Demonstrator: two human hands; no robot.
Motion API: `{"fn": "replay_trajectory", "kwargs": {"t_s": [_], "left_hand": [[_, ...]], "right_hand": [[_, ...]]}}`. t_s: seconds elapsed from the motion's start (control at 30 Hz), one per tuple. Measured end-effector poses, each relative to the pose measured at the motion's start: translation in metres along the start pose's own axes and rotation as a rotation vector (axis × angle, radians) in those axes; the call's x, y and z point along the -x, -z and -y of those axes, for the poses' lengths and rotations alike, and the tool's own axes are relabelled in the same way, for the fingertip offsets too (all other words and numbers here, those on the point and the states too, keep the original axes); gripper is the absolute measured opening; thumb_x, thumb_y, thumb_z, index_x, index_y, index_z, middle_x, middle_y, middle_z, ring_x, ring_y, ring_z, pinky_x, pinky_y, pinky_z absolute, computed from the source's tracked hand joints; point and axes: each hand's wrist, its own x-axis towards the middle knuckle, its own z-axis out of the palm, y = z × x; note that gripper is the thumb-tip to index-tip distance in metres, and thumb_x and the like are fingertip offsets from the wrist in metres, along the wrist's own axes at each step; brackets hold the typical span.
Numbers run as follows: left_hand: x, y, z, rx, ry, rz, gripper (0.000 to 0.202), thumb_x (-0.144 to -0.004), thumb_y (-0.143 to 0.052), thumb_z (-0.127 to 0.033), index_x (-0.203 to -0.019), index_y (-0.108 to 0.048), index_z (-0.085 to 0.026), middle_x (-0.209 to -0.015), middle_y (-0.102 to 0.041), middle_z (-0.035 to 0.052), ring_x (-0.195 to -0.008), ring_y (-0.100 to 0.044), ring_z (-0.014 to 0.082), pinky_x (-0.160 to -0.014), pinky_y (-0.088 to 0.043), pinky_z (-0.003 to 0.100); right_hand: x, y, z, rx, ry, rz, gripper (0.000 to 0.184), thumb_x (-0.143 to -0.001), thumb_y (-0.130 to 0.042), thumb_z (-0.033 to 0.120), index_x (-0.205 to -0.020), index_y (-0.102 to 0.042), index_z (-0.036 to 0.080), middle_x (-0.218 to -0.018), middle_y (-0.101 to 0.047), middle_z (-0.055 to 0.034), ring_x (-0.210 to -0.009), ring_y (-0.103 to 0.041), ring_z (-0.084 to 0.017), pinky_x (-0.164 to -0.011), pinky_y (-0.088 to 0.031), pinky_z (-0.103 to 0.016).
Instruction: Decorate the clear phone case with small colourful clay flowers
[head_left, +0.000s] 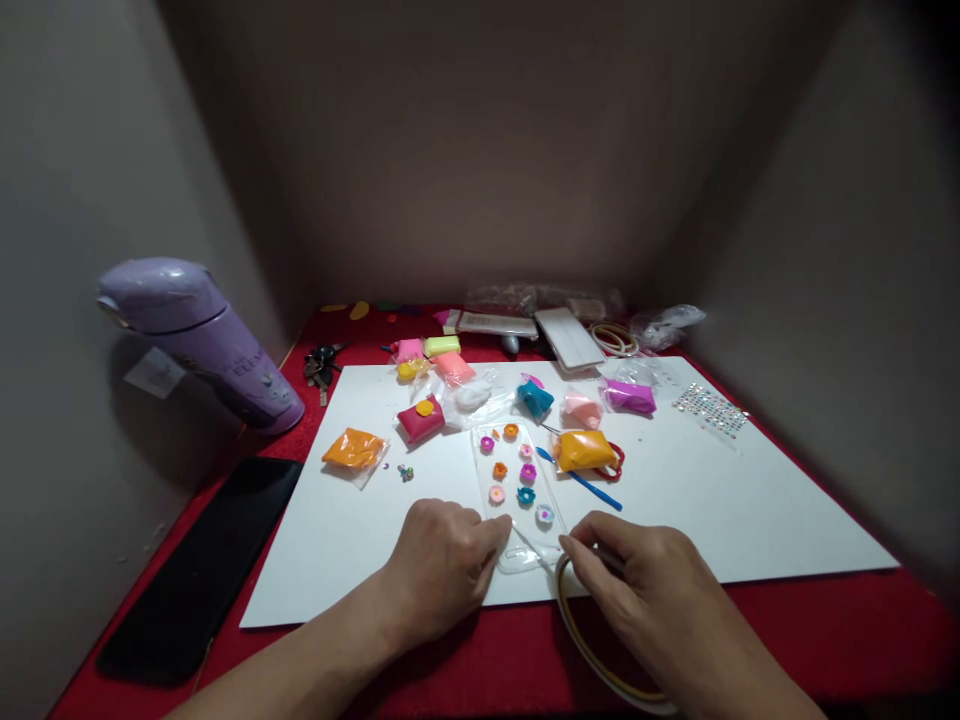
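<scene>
A clear phone case (514, 548) lies on the white board, with several small clay flowers (499, 470) in orange, pink, purple and teal set on it. My left hand (448, 562) is closed at the case's lower left edge, its fingertips pinching one end of a thin white strand (534, 550). The strand stretches over the lower part of the case to my right hand (637, 575), whose thumb and fingers are pinched on it. Below that hand hangs a curved white and tan cord (581, 635), partly hidden by the palm.
Coloured clay packets (585, 451) and a blue modelling tool (596, 490) lie around the case. A gem sticker sheet (711, 410) is on the right. At the left are a purple bottle (225, 350), keys (321, 368) and a black phone (199, 570).
</scene>
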Motion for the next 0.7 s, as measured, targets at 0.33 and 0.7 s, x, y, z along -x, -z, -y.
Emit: {"fn": "replay_trajectory", "kwargs": {"t_s": [0.33,0.7], "left_hand": [[-0.0002,0.0008,-0.0039,0.083,-0.07,-0.141,0.02,-0.08,-0.049,-0.014,-0.087,-0.066,-0.02,-0.048,-0.056,-0.0027,-0.041,-0.05,0.0145,-0.044,-0.027,0.028],[0.0013,-0.0041,-0.0077,-0.197,-0.132,-0.097,0.015,-0.078,-0.05,-0.012,-0.087,-0.06,-0.018,-0.046,-0.054,-0.0024,-0.039,-0.049,0.0167,-0.041,-0.025,0.029]], "right_hand": [[0.0024,-0.004,0.0012,-0.082,0.001,-0.033,0.019,-0.09,-0.047,0.03,-0.076,-0.059,0.024,-0.048,-0.055,0.0048,-0.043,-0.047,-0.014,-0.046,-0.033,-0.024],[0.004,-0.0038,0.001,-0.148,0.026,-0.029,0.024,-0.09,-0.046,0.03,-0.071,-0.057,0.022,-0.049,-0.055,0.0034,-0.043,-0.047,-0.014,-0.045,-0.034,-0.024]]}}
